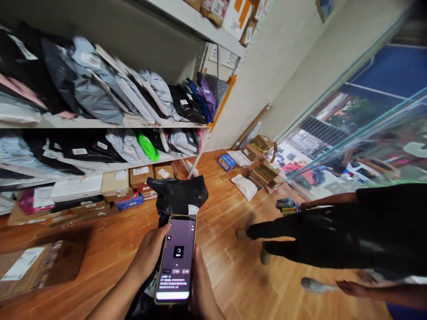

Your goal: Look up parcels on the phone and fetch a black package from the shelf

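A smartphone (176, 262) sits upright between my two hands, its lit screen facing me with a small loading box and lines of text. My left hand (151, 249) grips its left edge, thumb near the top corner. Along the lower right edge lies my right hand (202, 284), closed around that side; its other fingers are hidden behind the phone. Just beyond and below the phone is a black plastic mailing bag (182, 193) with a white label. Whether any fingers also hold the bag cannot be seen.
Shelves (133, 122) of bagged parcels line the left, with cardboard boxes (115, 182) beneath. A taped carton (43, 266) lies on the floor at left. Another person (333, 231) in dark clothes stands at right, holding a colourful bundle (287, 205). More boxes (263, 171) lie by the glass.
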`<state>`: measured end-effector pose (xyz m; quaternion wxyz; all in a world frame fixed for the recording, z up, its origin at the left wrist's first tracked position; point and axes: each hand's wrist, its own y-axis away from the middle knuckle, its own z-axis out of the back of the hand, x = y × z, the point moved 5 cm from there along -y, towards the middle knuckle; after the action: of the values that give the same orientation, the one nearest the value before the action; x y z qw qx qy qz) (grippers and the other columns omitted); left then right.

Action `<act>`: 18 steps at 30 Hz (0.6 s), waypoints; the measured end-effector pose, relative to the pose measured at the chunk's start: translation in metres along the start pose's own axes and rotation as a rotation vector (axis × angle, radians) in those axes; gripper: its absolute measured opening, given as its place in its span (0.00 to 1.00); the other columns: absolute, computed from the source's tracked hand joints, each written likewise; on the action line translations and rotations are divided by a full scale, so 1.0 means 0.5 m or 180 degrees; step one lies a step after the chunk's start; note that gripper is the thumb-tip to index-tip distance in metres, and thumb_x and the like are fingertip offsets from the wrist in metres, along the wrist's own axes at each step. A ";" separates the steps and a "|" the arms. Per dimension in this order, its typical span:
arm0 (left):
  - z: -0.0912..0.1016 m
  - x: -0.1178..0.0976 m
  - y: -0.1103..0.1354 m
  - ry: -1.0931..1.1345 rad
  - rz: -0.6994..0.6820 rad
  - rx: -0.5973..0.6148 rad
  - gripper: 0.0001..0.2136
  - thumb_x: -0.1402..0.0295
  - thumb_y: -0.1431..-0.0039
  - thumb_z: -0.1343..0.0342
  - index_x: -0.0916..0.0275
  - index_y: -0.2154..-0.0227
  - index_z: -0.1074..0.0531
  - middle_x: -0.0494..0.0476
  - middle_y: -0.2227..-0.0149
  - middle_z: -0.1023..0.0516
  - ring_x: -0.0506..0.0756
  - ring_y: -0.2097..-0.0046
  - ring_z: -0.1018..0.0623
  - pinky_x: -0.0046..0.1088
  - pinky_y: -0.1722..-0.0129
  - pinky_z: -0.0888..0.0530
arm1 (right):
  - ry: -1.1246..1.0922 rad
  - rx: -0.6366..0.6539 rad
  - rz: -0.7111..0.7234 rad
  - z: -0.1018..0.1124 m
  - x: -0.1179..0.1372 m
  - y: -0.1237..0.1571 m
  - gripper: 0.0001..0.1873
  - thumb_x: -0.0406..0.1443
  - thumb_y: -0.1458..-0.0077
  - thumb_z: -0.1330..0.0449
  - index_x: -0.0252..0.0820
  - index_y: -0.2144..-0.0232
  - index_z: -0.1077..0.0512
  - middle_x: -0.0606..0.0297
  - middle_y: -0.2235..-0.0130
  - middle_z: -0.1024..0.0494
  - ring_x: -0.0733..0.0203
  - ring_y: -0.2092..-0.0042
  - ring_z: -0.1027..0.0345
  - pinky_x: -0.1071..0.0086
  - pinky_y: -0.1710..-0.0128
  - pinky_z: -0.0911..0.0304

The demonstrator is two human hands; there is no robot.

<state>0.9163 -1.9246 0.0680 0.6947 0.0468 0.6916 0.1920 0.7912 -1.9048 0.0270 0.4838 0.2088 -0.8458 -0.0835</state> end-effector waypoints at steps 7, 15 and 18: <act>-0.147 0.007 0.055 0.0085 0.0054 0.0189 0.18 0.50 0.53 0.49 0.61 0.82 0.31 0.53 0.77 0.26 0.57 0.69 0.27 0.28 0.67 0.31 | -0.0061 -0.0070 0.0278 0.102 0.080 0.086 0.32 0.55 0.48 0.49 0.40 0.51 0.34 0.57 0.52 0.24 0.53 0.49 0.33 0.58 0.47 0.40; -0.428 0.049 0.154 0.0202 -0.0014 0.0464 0.26 0.44 0.55 0.48 0.66 0.78 0.27 0.55 0.78 0.25 0.54 0.72 0.29 0.27 0.70 0.33 | -0.0053 -0.0016 0.0458 0.349 0.176 0.220 0.31 0.55 0.48 0.50 0.42 0.49 0.36 0.60 0.50 0.25 0.51 0.45 0.36 0.55 0.43 0.45; -0.548 0.076 0.194 0.0449 0.0089 0.0563 0.25 0.45 0.55 0.46 0.66 0.75 0.27 0.55 0.77 0.24 0.55 0.71 0.27 0.28 0.70 0.33 | -0.0141 -0.0024 0.0555 0.459 0.210 0.274 0.28 0.53 0.46 0.49 0.44 0.49 0.36 0.62 0.49 0.26 0.53 0.46 0.36 0.56 0.43 0.44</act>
<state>0.6275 -1.8774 0.0537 0.6347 0.1040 0.7523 0.1427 0.5113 -1.8410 0.0373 0.4712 0.1307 -0.8709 -0.0488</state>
